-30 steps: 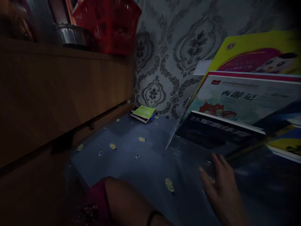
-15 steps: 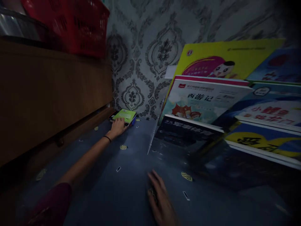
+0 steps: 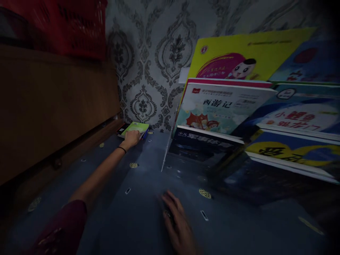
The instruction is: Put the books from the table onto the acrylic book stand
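My left hand point(image 3: 131, 139) reaches far forward to a small pile of books by the wall, its fingers curled over the near edge of the top one, a green book point(image 3: 140, 126). Part of a black-and-red cover and a blue edge show beneath it. A dark band circles my left wrist. My right hand point(image 3: 178, 225) rests near the front on the blue patterned surface point(image 3: 143, 198), fingers loosely bent and a gap between thumb and fingers. It appears to hold nothing.
On the right, a tilted rack holds several picture books, among them a yellow book point(image 3: 276, 49) and a white-and-teal book point(image 3: 212, 106). A brown wooden cabinet point(image 3: 58, 102) runs along the left, with a red basket point(image 3: 79, 32) on top. Patterned wallpaper point(image 3: 148, 63) covers the back wall.
The fingers of my left hand have curled in more tightly at the green book. The view has shifted slightly. My right hand stays low on the surface.
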{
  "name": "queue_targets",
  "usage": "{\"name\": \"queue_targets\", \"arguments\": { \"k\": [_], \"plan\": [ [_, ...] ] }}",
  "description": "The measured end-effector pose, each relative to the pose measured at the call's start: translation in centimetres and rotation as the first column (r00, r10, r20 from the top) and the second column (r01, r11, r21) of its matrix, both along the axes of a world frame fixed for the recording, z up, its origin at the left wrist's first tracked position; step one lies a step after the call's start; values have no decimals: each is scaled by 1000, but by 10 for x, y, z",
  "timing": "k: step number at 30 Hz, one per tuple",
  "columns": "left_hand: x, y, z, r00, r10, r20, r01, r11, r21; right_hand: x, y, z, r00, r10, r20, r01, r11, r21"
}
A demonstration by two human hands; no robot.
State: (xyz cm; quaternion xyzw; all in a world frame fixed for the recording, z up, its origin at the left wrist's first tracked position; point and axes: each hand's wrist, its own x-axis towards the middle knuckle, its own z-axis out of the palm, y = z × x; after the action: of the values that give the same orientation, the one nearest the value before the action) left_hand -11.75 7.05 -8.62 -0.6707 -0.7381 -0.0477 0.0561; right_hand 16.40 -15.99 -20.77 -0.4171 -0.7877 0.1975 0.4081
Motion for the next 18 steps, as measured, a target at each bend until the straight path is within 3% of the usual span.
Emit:
{"name": "queue_targets", "arguments": {
  "k": [5, 11, 13, 15, 18],
  "plan": [
    [-4, -56, 16, 998, -61, -8, 60, 997, -49, -3, 1, -1, 998, -51, -22, 50, 998, -32],
    [-9, -182, 8, 970, -240, 44, 244, 948, -203, -3, -5, 8, 996, -35, -81, 30, 998, -63],
    [-12, -220, 9, 901, -399, 171, 431, 868, -245, -2, -6, 11, 996, -19, -85, 13, 998, -68],
    [-15, -239, 16, 829, -477, 292, 550, 791, -269, -2, -6, 14, 997, 3, -80, -9, 997, -79],
    [-22, -225, 29, 731, -492, 473, 671, 645, -366, -2, -6, 15, 996, -24, -85, 15, 994, -106]
  ]
}}
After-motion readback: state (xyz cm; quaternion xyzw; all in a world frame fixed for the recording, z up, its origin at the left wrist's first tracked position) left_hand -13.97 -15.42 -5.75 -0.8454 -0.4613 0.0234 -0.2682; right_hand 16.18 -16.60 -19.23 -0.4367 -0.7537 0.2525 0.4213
